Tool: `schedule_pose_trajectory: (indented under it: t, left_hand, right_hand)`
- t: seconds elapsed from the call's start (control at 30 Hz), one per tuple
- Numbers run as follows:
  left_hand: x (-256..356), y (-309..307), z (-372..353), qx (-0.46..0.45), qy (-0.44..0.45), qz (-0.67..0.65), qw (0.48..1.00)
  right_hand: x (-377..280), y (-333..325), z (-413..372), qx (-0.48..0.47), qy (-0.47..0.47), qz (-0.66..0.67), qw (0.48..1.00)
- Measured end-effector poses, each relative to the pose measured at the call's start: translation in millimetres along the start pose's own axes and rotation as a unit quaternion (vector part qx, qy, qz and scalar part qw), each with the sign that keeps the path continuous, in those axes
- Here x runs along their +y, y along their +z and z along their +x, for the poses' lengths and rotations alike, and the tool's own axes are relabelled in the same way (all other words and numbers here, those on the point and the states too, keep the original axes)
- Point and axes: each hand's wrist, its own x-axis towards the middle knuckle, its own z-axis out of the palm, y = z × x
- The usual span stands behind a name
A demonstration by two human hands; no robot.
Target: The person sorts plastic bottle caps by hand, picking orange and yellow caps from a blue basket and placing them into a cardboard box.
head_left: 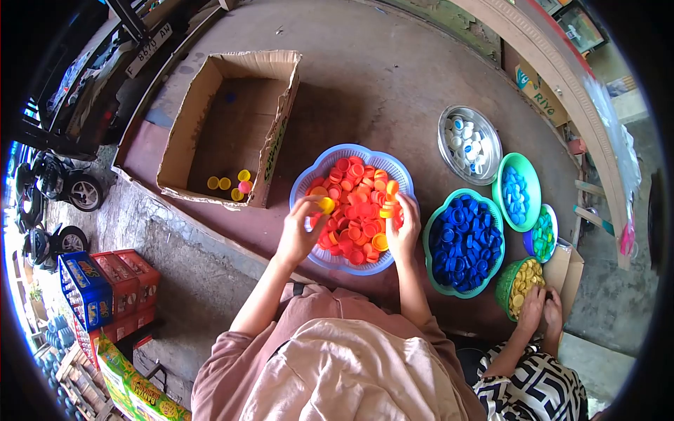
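Note:
A blue-violet scalloped basket (302, 184) in front of me is heaped with red and orange bottle caps (358, 210). My left hand (302, 228) is over the basket's left side, its fingers closed on a yellow bottle cap (326, 205). At the right side, my right hand (404, 231) has its fingers curled around a few yellow bottle caps (388, 203). Another yellow-orange cap (380, 242) lies among the red ones near this hand. Left of the basket, an open cardboard box (242, 116) contains several yellow caps (225, 184) and a pink one (245, 187).
To the right stand a basin of dark blue caps (430, 272), a metal bowl of white caps (444, 144), a green bowl of light blue caps (533, 184) and a small bowl of green caps (544, 231). Another person's hands (535, 309) are at a green basket of yellow caps (503, 289).

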Motion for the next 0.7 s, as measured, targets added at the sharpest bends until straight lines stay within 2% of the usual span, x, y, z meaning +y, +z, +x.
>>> schedule_pose_trajectory:
  t: [0.03,0.13,0.2,0.27,0.33,0.37,0.47,0.6,0.67,0.7]
  left_hand:
    - [4.3,-10.3,-2.6,0.029,0.007,0.033,0.999]
    - [10.1,-50.2,-2.0,0.134,0.069,0.159,0.976]
    - [10.2,-80.7,3.7,0.205,0.088,0.193,0.955]
    - [5.3,-108.3,11.6,0.257,0.056,0.229,0.937]
    - [-2.4,-131.8,20.0,0.245,0.01,0.31,0.919]
    - [-9.7,-141.9,21.7,0.2,-0.037,0.324,0.924]
    - [-15.1,-133.7,26.9,0.246,0.042,0.366,0.897]
    - [1.4,-83.2,25.0,0.231,0.125,0.216,0.94]
    - [3.7,-50.6,14.4,0.148,0.152,0.191,0.958]
    - [2.7,-32.9,7.8,0.127,0.125,0.189,0.966]
  right_hand:
    - [-0.3,-0.6,-2.7,-0.044,0.074,0.042,0.995]
    - [-2.5,2.0,1.1,-0.062,-0.002,-0.105,0.993]
    - [7.3,10.4,-1.6,-0.094,0.025,-0.097,0.991]
    - [10.8,19.1,-2.0,-0.105,0.046,-0.072,0.991]
    - [13.7,24.8,-2.6,-0.128,0.049,-0.07,0.988]
    - [12.1,28.3,-2.9,-0.13,0.047,-0.076,0.987]
    - [0.4,38.4,-6.1,-0.145,0.03,-0.098,0.984]
    - [-42.0,52.6,-14.8,-0.226,0.012,-0.096,0.969]
    - [-61.8,60.5,-21.5,-0.264,0.003,-0.175,0.948]
    - [-65.8,63.1,-24.5,-0.252,-0.019,-0.189,0.949]
